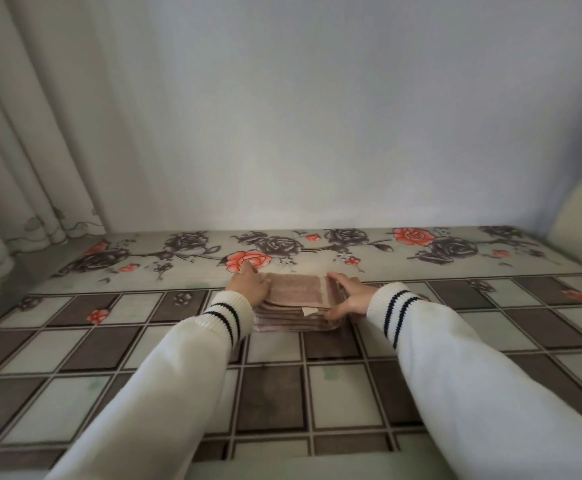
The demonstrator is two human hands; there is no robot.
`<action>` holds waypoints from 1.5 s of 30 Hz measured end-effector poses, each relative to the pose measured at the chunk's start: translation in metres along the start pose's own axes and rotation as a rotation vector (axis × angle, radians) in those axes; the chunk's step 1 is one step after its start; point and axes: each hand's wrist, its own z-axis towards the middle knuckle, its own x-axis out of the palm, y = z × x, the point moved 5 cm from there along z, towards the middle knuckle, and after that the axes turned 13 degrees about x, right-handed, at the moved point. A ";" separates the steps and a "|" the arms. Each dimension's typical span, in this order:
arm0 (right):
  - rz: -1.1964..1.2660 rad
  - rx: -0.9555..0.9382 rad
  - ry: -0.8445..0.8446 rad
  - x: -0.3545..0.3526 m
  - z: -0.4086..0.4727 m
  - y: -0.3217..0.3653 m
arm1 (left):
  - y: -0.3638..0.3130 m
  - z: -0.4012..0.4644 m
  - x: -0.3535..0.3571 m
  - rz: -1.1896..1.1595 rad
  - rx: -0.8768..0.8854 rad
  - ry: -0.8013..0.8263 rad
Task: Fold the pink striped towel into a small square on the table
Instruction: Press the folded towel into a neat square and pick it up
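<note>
Folded towel (296, 299) lay on the table (351, 393), toward its far side. Left hand (249, 287) rested on the towel's left edge, right hand (350, 299) at its right edge. Curtain (23, 150) hung at far left, behind the table.

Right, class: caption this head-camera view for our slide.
Both hands, left and right, press a folded pink striped towel on the patterned table.

1. Both arms reach forward and come closer together toward the hands, in white sleeves (165, 372) with two dark stripes at each cuff.
2. The left hand (249, 285) lies palm down, with the fingers spread flat and the index finger pointing away from the body.
3. The right hand (350, 296) is curled: its fingers (339, 278) bend over the top and its thumb (334, 312) presses from the near side, like a grip.
4. The two hands are near each other, not touching.
</note>
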 end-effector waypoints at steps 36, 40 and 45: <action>0.050 -0.120 -0.161 0.002 -0.023 0.014 | 0.014 -0.005 -0.005 0.070 0.059 -0.087; -0.004 -0.183 -0.252 0.005 -0.024 0.026 | -0.001 -0.011 -0.008 0.131 0.242 -0.122; -0.181 -0.149 -0.220 0.022 -0.015 0.030 | -0.001 -0.018 0.017 0.265 0.291 0.169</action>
